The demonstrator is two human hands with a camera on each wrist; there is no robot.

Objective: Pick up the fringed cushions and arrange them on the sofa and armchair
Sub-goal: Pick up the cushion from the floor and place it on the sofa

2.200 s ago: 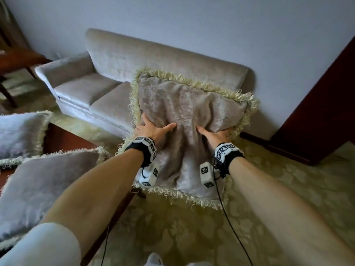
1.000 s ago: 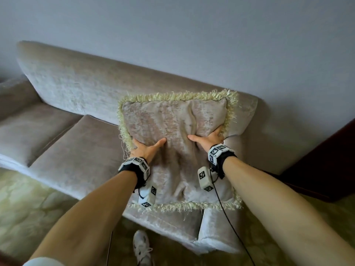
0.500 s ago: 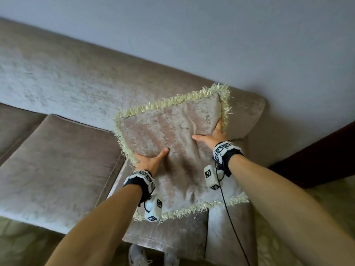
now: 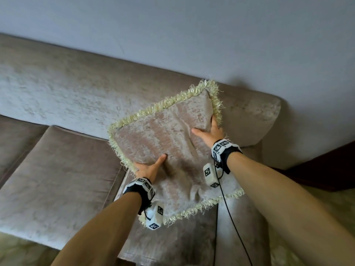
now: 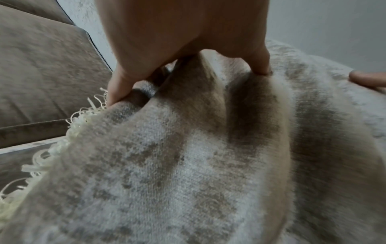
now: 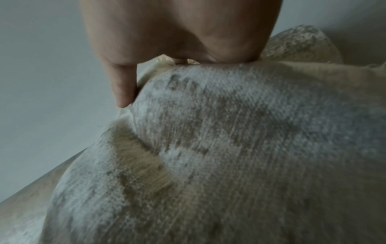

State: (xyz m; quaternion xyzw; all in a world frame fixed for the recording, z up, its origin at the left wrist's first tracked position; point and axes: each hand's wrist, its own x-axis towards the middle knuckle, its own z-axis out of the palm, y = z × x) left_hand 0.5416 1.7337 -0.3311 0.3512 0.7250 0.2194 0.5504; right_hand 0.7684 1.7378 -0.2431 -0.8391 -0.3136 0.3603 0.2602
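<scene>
The sofa (image 4: 80, 104) is filling most of the head view, its backrest running along the wall (image 4: 192, 35) and its right armrest (image 4: 240, 217) sitting below the hands. The fringed cushion (image 4: 169, 143) is being held tilted over the sofa's right end, with its upper corner lying against the backrest near the sofa's right back corner and its lower fringed edge hanging over the inner edge of the armrest.

The left hand (image 4: 148, 168) is gripping the cushion's left edge, thumb pressed into the front face and fingers wrapped behind. The right hand (image 4: 210, 134) is clasping the right edge near the upper corner in the same way; its wrist view is showing a thumb (image 6: 123, 89) hooked over the fabric.

To do this step well, I judge that the cushion is wanting to be turned square, its bottom edge lowered onto the seat (image 4: 63, 179) at the right end, then leaned back evenly. Both hands should be letting go only once it is resting; loosening one side first is risking a slump forward off the front edge.
</scene>
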